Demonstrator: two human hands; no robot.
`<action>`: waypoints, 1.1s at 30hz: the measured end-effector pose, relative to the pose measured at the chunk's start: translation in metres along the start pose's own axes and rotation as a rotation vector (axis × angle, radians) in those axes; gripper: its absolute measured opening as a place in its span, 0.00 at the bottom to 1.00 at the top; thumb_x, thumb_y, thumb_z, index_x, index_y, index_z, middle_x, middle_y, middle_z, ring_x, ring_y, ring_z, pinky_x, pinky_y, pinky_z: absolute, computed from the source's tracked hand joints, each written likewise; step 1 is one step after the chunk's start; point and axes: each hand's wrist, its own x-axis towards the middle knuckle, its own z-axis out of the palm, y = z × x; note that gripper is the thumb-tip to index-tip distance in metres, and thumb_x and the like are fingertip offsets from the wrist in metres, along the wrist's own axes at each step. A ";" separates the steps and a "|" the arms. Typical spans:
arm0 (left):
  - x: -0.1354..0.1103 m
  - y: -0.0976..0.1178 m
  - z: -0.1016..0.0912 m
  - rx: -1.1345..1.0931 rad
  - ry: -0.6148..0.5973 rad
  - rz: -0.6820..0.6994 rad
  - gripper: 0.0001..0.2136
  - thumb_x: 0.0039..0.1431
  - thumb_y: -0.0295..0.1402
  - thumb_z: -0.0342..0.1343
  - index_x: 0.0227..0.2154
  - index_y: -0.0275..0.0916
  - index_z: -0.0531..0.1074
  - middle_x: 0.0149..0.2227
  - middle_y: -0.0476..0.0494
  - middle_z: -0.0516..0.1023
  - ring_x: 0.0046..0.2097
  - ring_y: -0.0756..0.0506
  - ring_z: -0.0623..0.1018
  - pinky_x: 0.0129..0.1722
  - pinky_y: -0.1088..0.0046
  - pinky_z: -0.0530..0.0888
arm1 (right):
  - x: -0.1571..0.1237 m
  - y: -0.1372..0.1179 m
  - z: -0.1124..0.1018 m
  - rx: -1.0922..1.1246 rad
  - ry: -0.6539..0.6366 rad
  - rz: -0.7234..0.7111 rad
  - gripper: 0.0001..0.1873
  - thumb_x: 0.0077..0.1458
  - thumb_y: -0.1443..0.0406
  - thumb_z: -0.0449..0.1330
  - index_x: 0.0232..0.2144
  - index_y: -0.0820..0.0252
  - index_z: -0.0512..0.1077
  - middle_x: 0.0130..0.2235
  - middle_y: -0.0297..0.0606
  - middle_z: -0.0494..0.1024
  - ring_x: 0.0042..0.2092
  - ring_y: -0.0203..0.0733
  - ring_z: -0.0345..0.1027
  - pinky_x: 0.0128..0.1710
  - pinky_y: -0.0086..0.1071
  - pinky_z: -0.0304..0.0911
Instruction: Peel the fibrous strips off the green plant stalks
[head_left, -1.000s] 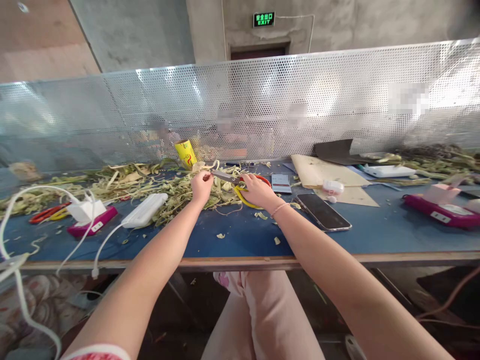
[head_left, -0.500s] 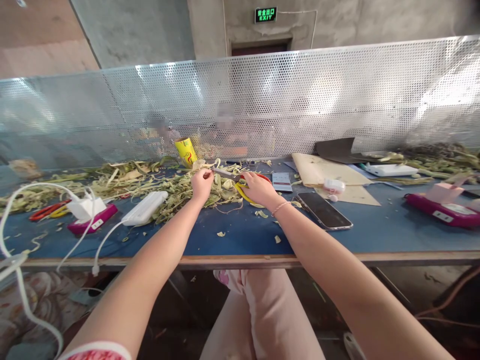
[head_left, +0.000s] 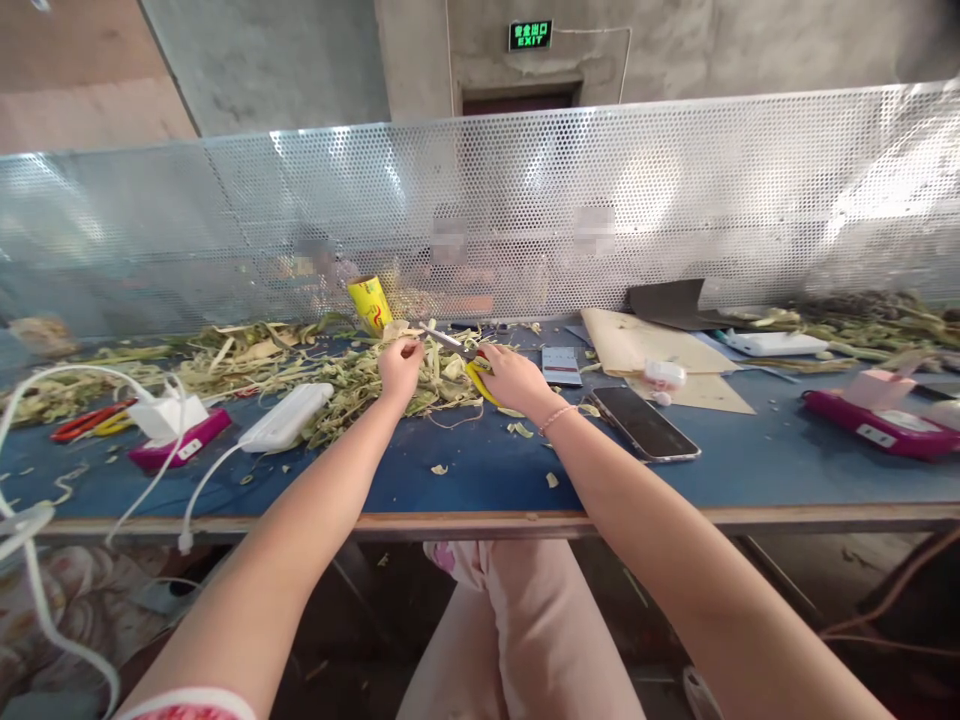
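Note:
My right hand (head_left: 508,378) is closed round the red and yellow handles of a pair of scissors (head_left: 459,349), whose blades point left and up over a heap of green plant strips (head_left: 352,380). My left hand (head_left: 400,366) is pinched on a small piece of the plant material just left of the blade tips. Both hands rest over the far middle of the blue table (head_left: 480,470).
A dark phone (head_left: 645,421), a white power bank (head_left: 286,419) with a cable, a yellow can (head_left: 370,303), cardboard sheets (head_left: 637,345), magenta devices (head_left: 874,424) and another pair of scissors (head_left: 90,424) lie on the table. A perforated metal screen (head_left: 675,190) stands behind.
The scissors' blades have tilted upward and their red handle is now hidden behind my right hand. My left hand has shifted slightly toward me.

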 end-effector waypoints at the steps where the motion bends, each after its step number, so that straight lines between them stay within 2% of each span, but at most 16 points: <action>1: 0.000 -0.001 0.000 -0.029 -0.003 -0.028 0.02 0.41 0.27 0.57 0.18 0.36 0.71 0.18 0.50 0.69 0.25 0.50 0.68 0.30 0.74 0.64 | 0.000 0.001 0.001 0.025 0.011 0.010 0.18 0.56 0.64 0.46 0.49 0.60 0.60 0.50 0.47 0.69 0.47 0.48 0.66 0.43 0.36 0.61; 8: 0.006 -0.011 0.005 -0.489 0.009 -0.411 0.05 0.43 0.29 0.59 0.19 0.35 0.69 0.21 0.51 0.70 0.22 0.55 0.67 0.25 0.78 0.65 | -0.001 0.007 0.008 0.154 0.066 0.005 0.19 0.55 0.60 0.47 0.48 0.60 0.59 0.51 0.47 0.68 0.50 0.49 0.64 0.47 0.39 0.60; 12: 0.009 -0.012 0.004 -0.638 0.014 -0.487 0.08 0.39 0.29 0.63 0.20 0.35 0.68 0.20 0.53 0.68 0.22 0.57 0.66 0.24 0.80 0.66 | -0.004 0.003 0.009 0.092 0.028 -0.002 0.22 0.53 0.57 0.49 0.49 0.60 0.59 0.52 0.47 0.67 0.49 0.50 0.64 0.45 0.39 0.61; 19: 0.009 -0.013 0.003 -0.632 0.094 -0.450 0.11 0.32 0.30 0.65 0.20 0.36 0.68 0.20 0.55 0.67 0.22 0.57 0.66 0.23 0.80 0.65 | -0.003 0.005 0.009 -0.005 -0.001 -0.033 0.24 0.53 0.56 0.49 0.50 0.61 0.60 0.51 0.48 0.68 0.50 0.49 0.65 0.44 0.38 0.62; 25: 0.010 -0.017 0.002 -0.459 0.121 -0.361 0.11 0.34 0.35 0.64 0.20 0.35 0.69 0.17 0.55 0.63 0.20 0.57 0.61 0.21 0.78 0.58 | -0.005 0.005 0.005 -0.063 -0.008 -0.090 0.24 0.52 0.56 0.51 0.50 0.58 0.61 0.51 0.45 0.69 0.48 0.47 0.66 0.45 0.37 0.62; 29: 0.010 -0.018 0.002 -0.397 0.152 -0.280 0.11 0.33 0.35 0.64 0.20 0.35 0.71 0.19 0.53 0.66 0.21 0.56 0.62 0.22 0.78 0.57 | -0.005 0.003 0.003 -0.104 -0.006 -0.056 0.25 0.52 0.56 0.50 0.51 0.59 0.60 0.51 0.46 0.68 0.48 0.49 0.67 0.44 0.38 0.62; 33: 0.008 -0.015 0.002 -0.392 0.122 -0.247 0.09 0.34 0.34 0.62 0.20 0.35 0.73 0.20 0.52 0.68 0.21 0.56 0.61 0.22 0.77 0.56 | -0.005 0.002 0.003 -0.129 0.010 -0.032 0.25 0.53 0.58 0.50 0.52 0.60 0.59 0.52 0.48 0.67 0.49 0.49 0.66 0.43 0.37 0.62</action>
